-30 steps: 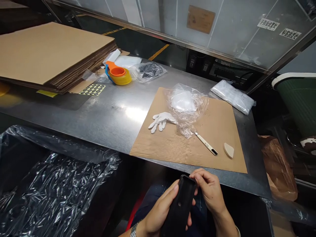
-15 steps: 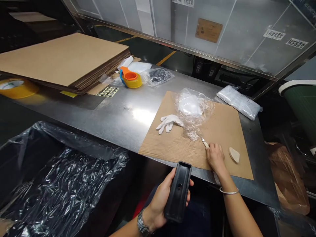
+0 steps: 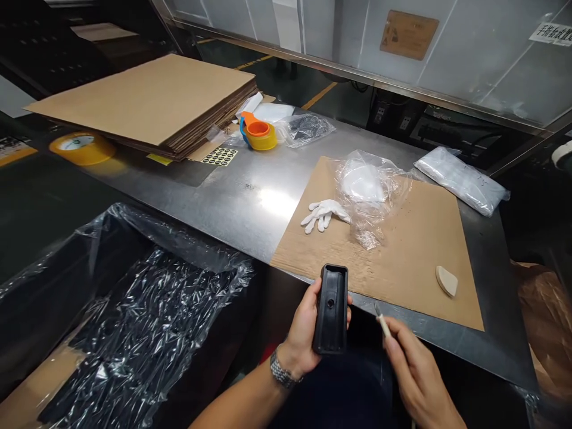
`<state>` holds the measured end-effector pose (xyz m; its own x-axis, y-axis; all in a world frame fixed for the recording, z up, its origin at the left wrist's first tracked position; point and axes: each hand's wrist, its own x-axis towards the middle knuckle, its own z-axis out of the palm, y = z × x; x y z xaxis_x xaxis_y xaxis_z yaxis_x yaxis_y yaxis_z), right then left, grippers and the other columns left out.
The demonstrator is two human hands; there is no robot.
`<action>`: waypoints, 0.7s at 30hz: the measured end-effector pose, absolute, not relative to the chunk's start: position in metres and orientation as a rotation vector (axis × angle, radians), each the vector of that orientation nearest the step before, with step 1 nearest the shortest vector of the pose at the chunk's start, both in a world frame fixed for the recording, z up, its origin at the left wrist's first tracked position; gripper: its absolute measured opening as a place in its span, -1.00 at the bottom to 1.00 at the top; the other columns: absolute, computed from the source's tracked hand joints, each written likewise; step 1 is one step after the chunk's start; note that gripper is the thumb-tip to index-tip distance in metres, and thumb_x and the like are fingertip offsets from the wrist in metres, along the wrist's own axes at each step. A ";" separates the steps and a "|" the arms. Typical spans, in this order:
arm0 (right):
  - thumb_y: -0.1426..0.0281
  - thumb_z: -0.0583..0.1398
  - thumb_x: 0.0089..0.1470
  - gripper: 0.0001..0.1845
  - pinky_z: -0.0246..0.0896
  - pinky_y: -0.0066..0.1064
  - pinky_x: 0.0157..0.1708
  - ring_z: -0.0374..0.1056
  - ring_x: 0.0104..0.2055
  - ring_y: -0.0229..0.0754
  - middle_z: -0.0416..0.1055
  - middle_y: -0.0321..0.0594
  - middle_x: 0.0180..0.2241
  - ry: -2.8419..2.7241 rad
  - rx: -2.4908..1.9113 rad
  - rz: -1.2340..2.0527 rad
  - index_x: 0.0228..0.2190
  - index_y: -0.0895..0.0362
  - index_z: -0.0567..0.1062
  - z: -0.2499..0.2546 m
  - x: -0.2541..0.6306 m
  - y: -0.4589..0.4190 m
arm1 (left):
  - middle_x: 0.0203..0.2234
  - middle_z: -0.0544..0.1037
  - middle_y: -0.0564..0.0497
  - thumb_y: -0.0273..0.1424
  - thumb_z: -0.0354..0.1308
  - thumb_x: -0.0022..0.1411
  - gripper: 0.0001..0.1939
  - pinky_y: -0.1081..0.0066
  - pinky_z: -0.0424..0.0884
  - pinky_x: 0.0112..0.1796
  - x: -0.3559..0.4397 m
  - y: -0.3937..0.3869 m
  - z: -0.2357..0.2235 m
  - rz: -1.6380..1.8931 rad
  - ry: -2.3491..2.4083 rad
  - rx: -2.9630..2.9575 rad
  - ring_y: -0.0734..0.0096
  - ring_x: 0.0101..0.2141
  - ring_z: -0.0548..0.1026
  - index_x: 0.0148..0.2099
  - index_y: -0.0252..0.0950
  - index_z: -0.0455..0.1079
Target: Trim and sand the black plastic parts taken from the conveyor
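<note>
My left hand is closed around a black oblong plastic part, its hollow side facing up with a small round hole in the middle. In my right hand is a small knife with a pale handle, its short blade pointing up and away from me. The knife is apart from the black part, to its right. Beyond both hands a cardboard sheet covers part of the metal table. On it lie a white glove, a clear plastic bag with white contents and a beige wedge-shaped pad.
A large bin lined with clear plastic stands at the left, holding black wrapped pieces. Stacked cardboard sheets, a yellow tape roll and an orange tape dispenser sit at the table's left. A plastic-wrapped packet lies back right.
My right hand has lifted the knife off the cardboard and drawn it back toward me, nearer the black part. The view has swung left.
</note>
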<state>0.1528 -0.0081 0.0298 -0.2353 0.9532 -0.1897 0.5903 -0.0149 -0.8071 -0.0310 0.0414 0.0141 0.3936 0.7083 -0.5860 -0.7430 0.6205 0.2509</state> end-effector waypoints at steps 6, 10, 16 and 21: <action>0.20 -0.14 0.22 -0.67 0.14 -0.46 -0.52 0.23 -0.55 -0.27 0.30 -0.28 -0.55 -1.692 -1.502 1.572 -0.16 0.04 0.31 0.034 0.130 -0.033 | -0.48 0.50 -0.08 -0.10 -0.12 0.23 -0.48 0.50 0.34 -0.49 -0.033 0.039 0.015 1.004 0.768 -0.031 0.49 -0.55 0.41 -0.36 -0.46 0.45; 0.06 -0.12 0.18 -0.57 0.09 -0.51 -0.61 0.21 -0.62 -0.30 0.29 -0.31 -0.65 -1.595 -1.509 1.800 -0.38 0.08 0.34 0.035 0.124 -0.032 | -0.48 0.50 -0.07 -0.09 -0.09 0.21 -0.51 0.49 0.35 -0.45 -0.033 0.038 0.016 1.074 0.772 0.008 0.46 -0.51 0.43 -0.29 -0.42 0.44; 0.03 -0.11 0.16 -0.52 0.11 -0.51 -0.50 0.22 -0.63 -0.33 0.33 -0.33 -0.69 -1.759 -1.578 1.892 -0.51 0.09 0.34 0.045 0.116 -0.024 | -0.46 0.49 0.00 -0.13 -0.08 0.22 -0.51 0.46 0.35 -0.47 -0.033 0.036 0.018 1.218 0.827 0.109 0.43 -0.50 0.43 0.15 -0.21 0.14; -0.04 -0.16 0.14 -0.47 0.04 -0.55 -0.61 0.16 -0.69 -0.36 0.22 -0.39 -0.74 -1.688 -1.492 2.098 -0.37 0.12 0.32 0.049 0.107 -0.016 | -0.46 0.48 0.00 -0.13 -0.08 0.22 -0.47 0.45 0.36 -0.44 -0.035 0.035 0.018 1.265 0.830 0.154 0.43 -0.48 0.43 0.20 -0.16 0.05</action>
